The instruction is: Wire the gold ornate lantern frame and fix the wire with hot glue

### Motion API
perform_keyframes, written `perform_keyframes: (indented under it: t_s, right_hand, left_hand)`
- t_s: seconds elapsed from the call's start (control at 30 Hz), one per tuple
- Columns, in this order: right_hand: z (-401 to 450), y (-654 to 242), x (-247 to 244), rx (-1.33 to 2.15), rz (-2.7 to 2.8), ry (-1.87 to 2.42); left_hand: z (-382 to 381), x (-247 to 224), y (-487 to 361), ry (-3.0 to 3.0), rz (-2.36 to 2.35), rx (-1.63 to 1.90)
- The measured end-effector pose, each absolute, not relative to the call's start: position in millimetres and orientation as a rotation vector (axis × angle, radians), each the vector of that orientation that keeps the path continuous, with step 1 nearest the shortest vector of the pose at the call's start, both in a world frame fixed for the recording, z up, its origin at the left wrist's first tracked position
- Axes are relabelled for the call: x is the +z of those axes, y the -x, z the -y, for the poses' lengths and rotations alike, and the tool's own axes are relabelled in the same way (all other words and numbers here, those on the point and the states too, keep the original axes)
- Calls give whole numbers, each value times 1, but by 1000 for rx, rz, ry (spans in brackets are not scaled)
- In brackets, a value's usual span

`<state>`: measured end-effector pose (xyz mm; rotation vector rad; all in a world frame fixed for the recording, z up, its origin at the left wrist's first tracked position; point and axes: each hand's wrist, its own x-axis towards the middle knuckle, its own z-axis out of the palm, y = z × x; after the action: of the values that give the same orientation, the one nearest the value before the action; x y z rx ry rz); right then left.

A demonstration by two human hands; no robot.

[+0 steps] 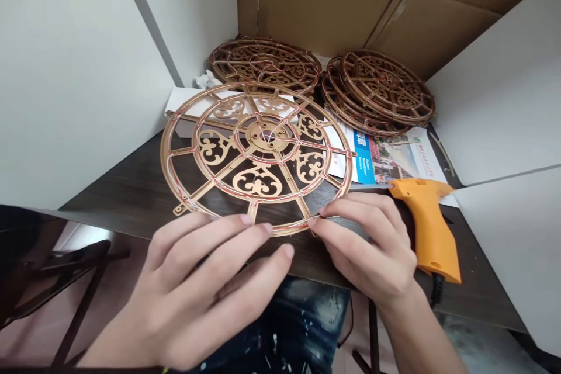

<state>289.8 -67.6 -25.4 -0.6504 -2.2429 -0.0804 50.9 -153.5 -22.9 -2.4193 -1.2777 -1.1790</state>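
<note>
A gold wheel-shaped frame [258, 143] is lying at the near edge of a dark table [131, 193] as a worker's hands are handling its front rim. The left hand [210, 286] is laying its fingertips over the rim, thumb standing well apart; the right hand [372, 245] is keeping thumb and forefinger narrowly spaced beside the red-and-white wire [287, 227], though whether they are gripping it is hard to tell. An orange glue gun [433, 222] is resting near the right hand, and similar frames [385, 85] are sitting stacked behind.
</note>
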Motion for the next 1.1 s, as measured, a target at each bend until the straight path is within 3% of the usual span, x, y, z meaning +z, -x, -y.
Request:
perform_keyframes:
  t_s: [0.93, 1.1]
  right_hand:
    - [64, -286, -19, 256, 2353, 776]
    - [67, -286, -15, 119, 2405, 736]
  left_hand:
    - [130, -32, -70, 2502, 1321, -1078]
    - [132, -32, -69, 2478, 1308, -1074]
